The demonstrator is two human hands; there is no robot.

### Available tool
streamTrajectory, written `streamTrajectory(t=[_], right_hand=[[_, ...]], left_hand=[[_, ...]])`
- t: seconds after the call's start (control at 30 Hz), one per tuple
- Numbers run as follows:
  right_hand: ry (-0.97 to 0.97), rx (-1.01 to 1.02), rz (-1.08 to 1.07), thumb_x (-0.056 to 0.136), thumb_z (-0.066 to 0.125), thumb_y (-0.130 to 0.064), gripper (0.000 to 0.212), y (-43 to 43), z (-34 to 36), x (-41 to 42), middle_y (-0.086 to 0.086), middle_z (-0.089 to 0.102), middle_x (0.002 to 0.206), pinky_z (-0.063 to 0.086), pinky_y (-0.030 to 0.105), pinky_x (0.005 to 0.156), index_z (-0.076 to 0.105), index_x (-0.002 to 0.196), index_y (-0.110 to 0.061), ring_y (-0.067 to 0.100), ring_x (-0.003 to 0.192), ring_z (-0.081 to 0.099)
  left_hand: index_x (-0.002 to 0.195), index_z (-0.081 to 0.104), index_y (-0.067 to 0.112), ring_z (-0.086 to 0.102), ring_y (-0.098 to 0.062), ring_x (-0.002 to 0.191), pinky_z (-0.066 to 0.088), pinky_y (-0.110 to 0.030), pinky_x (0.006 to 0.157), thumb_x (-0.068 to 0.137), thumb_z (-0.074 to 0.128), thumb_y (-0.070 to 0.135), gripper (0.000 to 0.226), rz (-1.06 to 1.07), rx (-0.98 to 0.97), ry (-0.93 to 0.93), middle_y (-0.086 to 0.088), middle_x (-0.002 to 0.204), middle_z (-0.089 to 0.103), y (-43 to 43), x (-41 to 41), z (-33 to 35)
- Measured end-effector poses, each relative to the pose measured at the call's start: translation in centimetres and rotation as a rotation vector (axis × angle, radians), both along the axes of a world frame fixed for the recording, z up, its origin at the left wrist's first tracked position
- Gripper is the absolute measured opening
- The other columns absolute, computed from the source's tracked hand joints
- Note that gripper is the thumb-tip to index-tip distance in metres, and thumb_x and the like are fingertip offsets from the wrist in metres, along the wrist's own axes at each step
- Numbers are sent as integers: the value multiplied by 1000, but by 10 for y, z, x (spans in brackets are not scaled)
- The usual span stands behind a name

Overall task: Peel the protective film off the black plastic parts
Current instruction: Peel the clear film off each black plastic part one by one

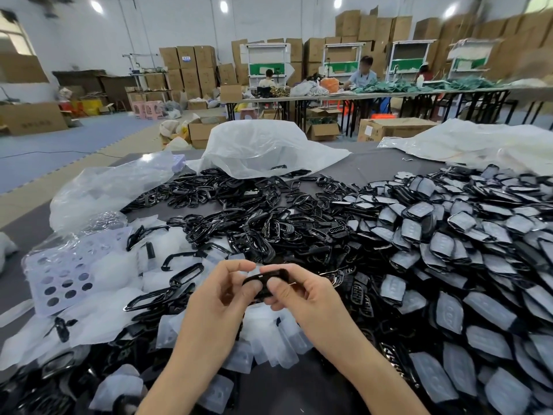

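Note:
Both hands hold one black plastic part [266,279] low in the middle of the view. My left hand [227,290] pinches its left end with thumb and fingers. My right hand [294,292] grips its right end, thumb on the front. A bit of pale film [256,266] shows between my fingertips at the part's top edge. A big heap of parts still covered with whitish film [466,253] fills the right side. Bare glossy black frames [239,211] lie piled in the middle and left. Peeled films [269,342] lie under my hands.
A white plastic bag [263,148] lies open at the table's far side, another [466,142] at the far right. A clear bag [110,187] and a lilac sheet with round holes [65,274] are at the left. People work at tables far behind.

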State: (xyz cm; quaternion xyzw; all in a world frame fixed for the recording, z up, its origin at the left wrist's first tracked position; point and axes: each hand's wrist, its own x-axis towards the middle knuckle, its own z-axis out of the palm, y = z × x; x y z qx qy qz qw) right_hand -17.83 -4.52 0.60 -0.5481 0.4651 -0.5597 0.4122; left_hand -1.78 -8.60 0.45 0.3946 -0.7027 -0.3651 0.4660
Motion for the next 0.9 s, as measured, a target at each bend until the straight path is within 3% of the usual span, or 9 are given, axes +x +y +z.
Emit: streamTrajectory(t=[0.13,0.2,0.27,0.37,0.53,0.6,0.67,0.73,0.9], right_hand=[[100,-22,-145,96,67,-21,22,-1,-4,-2,-11,75,91,56,22,76,71,99,-42,9,82,72],[48,-51,-251,96,67,-21,23,-2,-4,-9,-11,75,88,56,20,73,70,98,-44,8,80,72],[-56,-67,-336,95,67,-20,23,-4,-3,-16,-10,75,87,55,18,71,71,97,-43,8,79,73],[-113,-69,-389,95,67,-20,23,-5,-5,-18,-12,75,86,53,14,69,71,96,-43,7,79,72],[-71,-56,-380,95,67,-25,20,-5,-7,-19,-10,75,86,55,18,71,70,98,-45,8,81,72],[-54,-50,-389,95,67,-28,18,-4,-8,-20,-9,75,84,56,20,72,69,99,-46,8,79,71],[-30,-41,-392,95,67,-32,17,-5,-9,-19,-9,74,82,58,25,74,68,100,-47,12,76,70],[-23,-31,-386,95,67,-33,16,-6,-10,-17,-9,74,81,60,33,75,68,100,-48,20,78,69],[-31,-22,-373,95,67,-30,17,-4,-9,-15,-7,74,80,60,36,71,69,99,-47,25,77,69]], left_hand=[[104,58,50,64,-2,80,44,-7,68,89,65,36,21,72,-95,-144,19,88,68,0,-1,-4],[103,54,50,61,2,89,44,-8,73,86,54,55,18,81,-146,-265,26,95,62,-2,6,-2],[104,51,51,52,7,98,43,-12,81,84,44,68,27,24,-196,-504,27,95,57,-4,14,-3],[107,51,52,42,9,103,37,-18,92,83,41,72,33,-94,-208,-736,28,92,50,-2,18,-7],[87,58,42,48,6,100,39,-16,78,93,52,53,14,-88,-163,-669,32,102,53,0,16,-4],[95,56,45,49,10,102,41,-15,79,92,49,58,15,-89,-127,-636,34,106,50,0,15,-5],[114,51,51,44,14,106,40,-13,82,92,47,60,25,-93,-111,-658,34,109,46,-1,14,-8],[126,53,47,42,14,108,38,-12,86,94,49,56,33,-90,-120,-686,33,106,46,-3,13,-10],[97,59,44,51,7,97,42,-15,82,99,50,42,9,-26,-158,-650,28,93,56,-3,11,-10]])
